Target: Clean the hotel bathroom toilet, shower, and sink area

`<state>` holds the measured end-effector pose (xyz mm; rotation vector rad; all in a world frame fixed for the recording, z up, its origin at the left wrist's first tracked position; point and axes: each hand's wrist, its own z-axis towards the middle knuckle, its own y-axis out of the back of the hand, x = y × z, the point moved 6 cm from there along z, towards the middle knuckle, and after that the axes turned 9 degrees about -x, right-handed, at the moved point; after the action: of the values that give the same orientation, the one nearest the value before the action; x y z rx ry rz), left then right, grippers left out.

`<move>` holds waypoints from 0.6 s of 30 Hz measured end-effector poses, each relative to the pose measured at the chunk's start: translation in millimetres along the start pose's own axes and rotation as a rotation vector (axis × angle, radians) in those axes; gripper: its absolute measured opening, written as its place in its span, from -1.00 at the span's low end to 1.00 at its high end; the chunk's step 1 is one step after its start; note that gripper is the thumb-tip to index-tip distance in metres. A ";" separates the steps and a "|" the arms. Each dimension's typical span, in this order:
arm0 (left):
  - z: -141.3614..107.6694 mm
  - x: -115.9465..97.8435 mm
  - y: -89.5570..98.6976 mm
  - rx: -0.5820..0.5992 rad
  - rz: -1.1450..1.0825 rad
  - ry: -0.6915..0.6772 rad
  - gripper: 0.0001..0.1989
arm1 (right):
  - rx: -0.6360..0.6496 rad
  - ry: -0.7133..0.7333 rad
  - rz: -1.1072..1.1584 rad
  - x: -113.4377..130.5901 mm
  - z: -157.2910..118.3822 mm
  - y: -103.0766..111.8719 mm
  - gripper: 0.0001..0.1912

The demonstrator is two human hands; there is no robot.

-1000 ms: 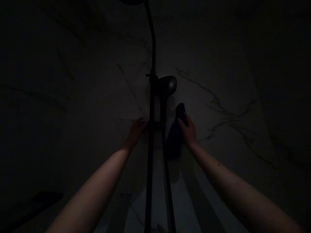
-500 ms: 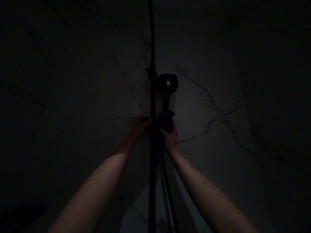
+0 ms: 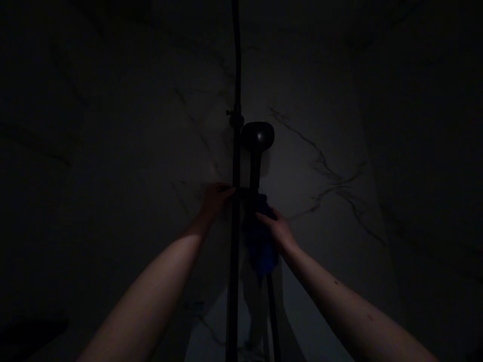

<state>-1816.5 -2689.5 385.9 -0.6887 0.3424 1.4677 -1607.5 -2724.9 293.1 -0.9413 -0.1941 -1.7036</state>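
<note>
A black hand shower (image 3: 258, 137) stands upright in a holder (image 3: 246, 191) clamped to the black shower rail (image 3: 234, 241). My left hand (image 3: 218, 199) is at the left end of this holder, thumb and fingers closed on it against the rail. In my right hand (image 3: 278, 226) is a dark blue cloth (image 3: 263, 251), wrapped about the bottom of the shower's handle and the top of the hose, its lower end hanging down. Dim light hides the fingers behind the cloth.
Behind is a pale wall (image 3: 320, 141) with dark marble veins. A black clamp (image 3: 236, 119) with a small knob sits higher on the rail. The black shower hose (image 3: 273, 311) hangs beside the rail. At lower left is a dark shape (image 3: 33, 329) I cannot make out.
My right hand has moved down and to the right with the blue cloth, from the shower's handle to below the holder. My left hand has stayed at the holder.
</note>
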 end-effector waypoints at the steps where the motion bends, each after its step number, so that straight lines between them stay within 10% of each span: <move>1: -1.3 -1.1 0.4 -0.007 0.003 -0.005 -0.49 | -0.047 0.051 0.021 11.6 9.4 6.3 -0.35; 5: -0.3 -0.8 2.3 -0.023 0.042 -0.023 -0.44 | -0.327 0.370 0.074 85.0 73.6 -1.8 -0.20; 8: 5.7 2.1 3.6 -0.019 0.085 -0.037 -0.47 | -0.289 0.490 -0.001 120.7 104.4 -44.0 -0.17; 12: 0.3 -4.9 5.6 -0.022 0.256 -0.086 -0.61 | -0.172 0.550 -0.115 87.1 68.8 -63.4 -0.28; 18: -32.9 -70.8 -31.7 -0.199 0.579 -0.651 -0.82 | 0.146 0.580 -0.272 28.8 4.9 6.2 -0.55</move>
<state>-1786.3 -2764.3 410.5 -0.2308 -0.1309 2.2023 -1601.4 -2745.7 313.6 -0.2950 -0.0577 -2.1087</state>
